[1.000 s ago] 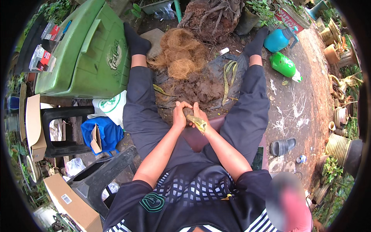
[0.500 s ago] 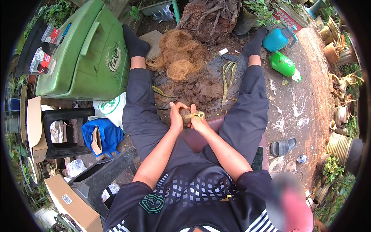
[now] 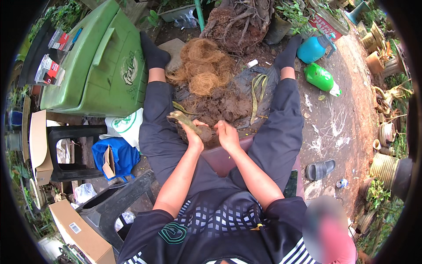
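Over my lap, my left hand [image 3: 193, 135] is closed around a small plant with a pale green stem [image 3: 176, 116]. The stem points up and to the left, past my fingers. A brown ball of soil or fibre [image 3: 206, 135] at the plant's base faces my right hand. Just right of that ball is my right hand [image 3: 227, 135], its fingers curled together; what they pinch, if anything, is too small to make out. Beyond both hands lies a heap of dark brown soil-like fibre [image 3: 228, 105] on a black plastic sheet [image 3: 268, 97].
Tangled tan coconut fibre [image 3: 204, 66] sits past the heap, between my feet. A green long strap-like leaf [image 3: 259, 94] lies on the sheet. To the left stand a large green bin [image 3: 94, 66] and black stools [image 3: 77, 132]; a blue sprayer [image 3: 313, 47] and green bottle [image 3: 320, 75] are right.
The plant has turned in my hands: its stem, which was by my right hand, now points left from my left hand. My right hand has come away from it slightly.
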Tool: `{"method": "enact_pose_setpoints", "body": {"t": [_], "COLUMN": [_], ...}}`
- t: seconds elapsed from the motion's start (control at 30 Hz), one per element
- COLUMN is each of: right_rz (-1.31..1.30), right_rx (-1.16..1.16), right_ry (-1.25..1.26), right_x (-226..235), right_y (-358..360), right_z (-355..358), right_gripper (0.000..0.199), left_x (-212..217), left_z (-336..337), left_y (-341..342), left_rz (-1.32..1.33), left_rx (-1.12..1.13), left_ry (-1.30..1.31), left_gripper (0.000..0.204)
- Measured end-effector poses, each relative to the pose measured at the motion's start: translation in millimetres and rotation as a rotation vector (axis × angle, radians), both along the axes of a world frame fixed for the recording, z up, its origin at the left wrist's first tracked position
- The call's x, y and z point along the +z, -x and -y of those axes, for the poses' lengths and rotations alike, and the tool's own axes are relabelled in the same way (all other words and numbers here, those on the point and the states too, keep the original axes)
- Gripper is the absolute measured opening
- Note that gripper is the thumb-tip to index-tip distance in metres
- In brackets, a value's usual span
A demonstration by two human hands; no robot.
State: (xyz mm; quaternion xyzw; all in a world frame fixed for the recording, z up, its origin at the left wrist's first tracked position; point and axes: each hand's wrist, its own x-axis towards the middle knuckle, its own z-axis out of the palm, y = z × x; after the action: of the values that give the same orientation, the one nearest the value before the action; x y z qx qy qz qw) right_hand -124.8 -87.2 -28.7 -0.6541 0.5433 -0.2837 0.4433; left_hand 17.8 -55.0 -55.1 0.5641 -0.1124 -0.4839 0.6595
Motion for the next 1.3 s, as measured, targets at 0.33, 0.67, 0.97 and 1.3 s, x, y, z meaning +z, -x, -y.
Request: {"method": "enact_pose_setpoints", "body": {"t": [0.33, 0.67, 0.97, 1.3], "right_rz": [-0.382, -0.664, -0.639, 0.158], "right_rx": [0.107, 0.233, 0.154, -0.145], "right_ry": [0.459, 0.458, 0.432, -0.078], "right_x": [9.4, -9.1, -28.1, -2.6], "right_y": [0.4, -23.8, -27.6, 4.0], "right_z": [11.8, 39.2, 46.0, 48.4], "right_gripper": [0.039, 0.053, 0.020, 0.010], "left_x": [26.5, 40.1, 47.6, 45.1], "left_z": [6.3, 4.8, -2.2, -4.3], "left_y": [-5.3, -8.9, -6.3, -10.9], "left_rz": [-0.353, -0.346, -0.191, -0.345], "left_rx": [-0.003, -0.177, -0.338, -0.236], "left_ry": [0.007, 0.133, 0.155, 0.228], "left_gripper": [0.085, 0.078, 0.051, 0.056]}}
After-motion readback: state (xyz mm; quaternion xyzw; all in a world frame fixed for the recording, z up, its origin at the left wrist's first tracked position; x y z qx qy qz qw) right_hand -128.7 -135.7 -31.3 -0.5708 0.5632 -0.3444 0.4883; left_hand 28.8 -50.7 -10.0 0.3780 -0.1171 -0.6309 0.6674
